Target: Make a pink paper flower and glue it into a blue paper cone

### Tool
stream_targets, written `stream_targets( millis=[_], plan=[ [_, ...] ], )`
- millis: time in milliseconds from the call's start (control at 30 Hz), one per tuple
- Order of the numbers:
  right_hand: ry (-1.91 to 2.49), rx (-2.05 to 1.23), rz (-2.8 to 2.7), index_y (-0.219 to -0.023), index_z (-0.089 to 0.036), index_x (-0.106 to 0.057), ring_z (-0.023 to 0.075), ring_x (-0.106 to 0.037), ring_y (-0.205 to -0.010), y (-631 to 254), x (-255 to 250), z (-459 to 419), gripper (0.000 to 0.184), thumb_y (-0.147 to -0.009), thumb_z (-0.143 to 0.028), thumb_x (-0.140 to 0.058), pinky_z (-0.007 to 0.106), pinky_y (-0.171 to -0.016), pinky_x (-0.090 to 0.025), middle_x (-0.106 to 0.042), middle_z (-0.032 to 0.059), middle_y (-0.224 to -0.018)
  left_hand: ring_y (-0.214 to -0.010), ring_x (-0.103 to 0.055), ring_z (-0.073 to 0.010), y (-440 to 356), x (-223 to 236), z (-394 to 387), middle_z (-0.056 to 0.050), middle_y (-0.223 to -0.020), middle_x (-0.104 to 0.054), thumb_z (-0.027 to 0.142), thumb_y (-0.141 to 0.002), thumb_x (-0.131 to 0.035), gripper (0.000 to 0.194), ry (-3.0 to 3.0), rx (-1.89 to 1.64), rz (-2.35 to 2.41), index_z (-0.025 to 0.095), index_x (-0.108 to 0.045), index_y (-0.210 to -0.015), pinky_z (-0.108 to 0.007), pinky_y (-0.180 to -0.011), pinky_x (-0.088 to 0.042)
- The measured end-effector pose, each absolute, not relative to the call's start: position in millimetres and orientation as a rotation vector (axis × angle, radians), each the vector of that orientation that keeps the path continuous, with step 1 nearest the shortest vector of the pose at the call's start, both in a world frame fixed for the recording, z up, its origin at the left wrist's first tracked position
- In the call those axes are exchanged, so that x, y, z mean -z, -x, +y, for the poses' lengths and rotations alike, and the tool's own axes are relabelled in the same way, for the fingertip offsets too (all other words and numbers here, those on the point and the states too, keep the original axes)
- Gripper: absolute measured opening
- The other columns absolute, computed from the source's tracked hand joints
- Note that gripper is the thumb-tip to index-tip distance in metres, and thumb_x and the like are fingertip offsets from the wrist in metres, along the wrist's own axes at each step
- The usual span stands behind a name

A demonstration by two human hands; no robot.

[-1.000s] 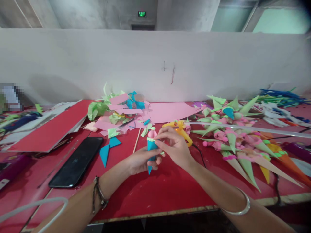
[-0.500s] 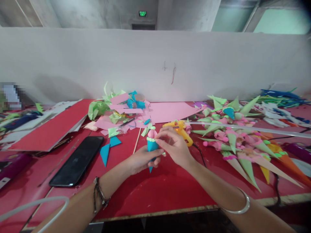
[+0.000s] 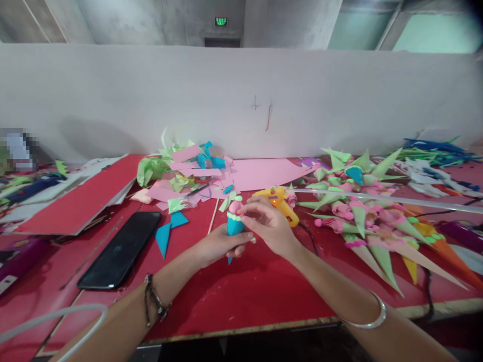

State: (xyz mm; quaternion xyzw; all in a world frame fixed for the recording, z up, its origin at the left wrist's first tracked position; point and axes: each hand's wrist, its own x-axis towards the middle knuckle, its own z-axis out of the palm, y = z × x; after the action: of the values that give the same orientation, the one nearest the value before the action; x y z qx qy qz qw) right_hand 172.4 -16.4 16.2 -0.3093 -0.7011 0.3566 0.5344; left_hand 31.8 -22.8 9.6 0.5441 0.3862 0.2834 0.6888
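My left hand [image 3: 226, 245] is closed around a blue paper cone [image 3: 235, 227], which stands nearly upright, tip down, over the table's front part. A light-green scalloped trim [image 3: 234, 216] runs along the cone's rim, and a pink rounded topping [image 3: 235, 207] rises above it with a small green piece at its top. From the right, my right hand [image 3: 267, 221] pinches at the rim, thumb and forefinger against the trim. Its other fingers curl close to the topping. A small pale bit shows by my left fingertips; I cannot tell what it is.
A yellow glue gun [image 3: 279, 203] with a clear glue stick lies behind my right hand. Many finished paper cones [image 3: 362, 216] are piled at right. At left are a black phone [image 3: 119, 250], blue paper scraps [image 3: 163, 239], a wooden stick [image 3: 213, 216] and a red board [image 3: 79, 193].
The cone has tilted slightly, its lower tip shifting left and up a little. My right fingers have moved slightly left along with it, staying at the rim.
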Motion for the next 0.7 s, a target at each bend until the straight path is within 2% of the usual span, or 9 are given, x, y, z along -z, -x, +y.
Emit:
stream_targets(
  millis=[133, 333, 533, 700],
  plan=[
    [0.762, -0.851, -1.651, -0.076, -0.021, -0.060, 0.0120, -0.050, -0.081, -171.2, -15.6, -15.5, 0.005, -0.075, -0.021, -0.056, 0.026, -0.073, -0.046, -0.048, 0.0015, -0.083, -0.035, -0.032, -0.0018, -31.4, -9.4, -22.6, 0.007, -0.039, -0.043, 0.039, -0.064, -0.063, 0.031, -1.187, -0.639, 0.841, 0.014, -0.047, -0.058, -0.017, -0.036, -0.020],
    [0.724, -0.782, -1.609, -0.093, -0.023, -0.056, 0.0128, -0.050, -0.080, -172.5, -13.0, -14.8, 0.018, -0.076, -0.025, -0.054, 0.027, -0.071, -0.045, -0.051, 0.0019, -0.086, -0.035, -0.024, -0.0007, -28.3, -8.9, -20.5, 0.009, -0.035, -0.031, 0.037, -0.069, -0.062, 0.039, -1.010, -0.681, 0.619, 0.015, -0.038, -0.048, -0.016, -0.042, -0.026],
    [0.804, -0.528, -1.838, -0.086, -0.023, -0.061, 0.0147, -0.051, -0.078, -172.9, -18.3, -20.3, 0.012, -0.076, -0.023, -0.055, 0.030, -0.071, -0.043, -0.052, 0.0018, -0.081, -0.036, -0.021, -0.0005, -27.4, -11.6, -17.8, 0.010, -0.039, -0.031, 0.032, -0.067, -0.065, 0.031, -0.853, -0.852, 0.551, 0.014, -0.044, -0.055, -0.015, -0.043, -0.029],
    [0.842, -0.392, -1.857, -0.083, -0.022, -0.062, 0.0146, -0.052, -0.076, -172.8, -18.6, -21.0, 0.012, -0.078, -0.019, -0.052, 0.028, -0.068, -0.043, -0.053, 0.0019, -0.077, -0.037, -0.022, -0.0010, -29.8, -11.8, -18.3, 0.009, -0.040, -0.032, 0.031, -0.069, -0.063, 0.030, -0.854, -0.915, 0.607, 0.014, -0.043, -0.056, -0.016, -0.045, -0.029]
  ],
)
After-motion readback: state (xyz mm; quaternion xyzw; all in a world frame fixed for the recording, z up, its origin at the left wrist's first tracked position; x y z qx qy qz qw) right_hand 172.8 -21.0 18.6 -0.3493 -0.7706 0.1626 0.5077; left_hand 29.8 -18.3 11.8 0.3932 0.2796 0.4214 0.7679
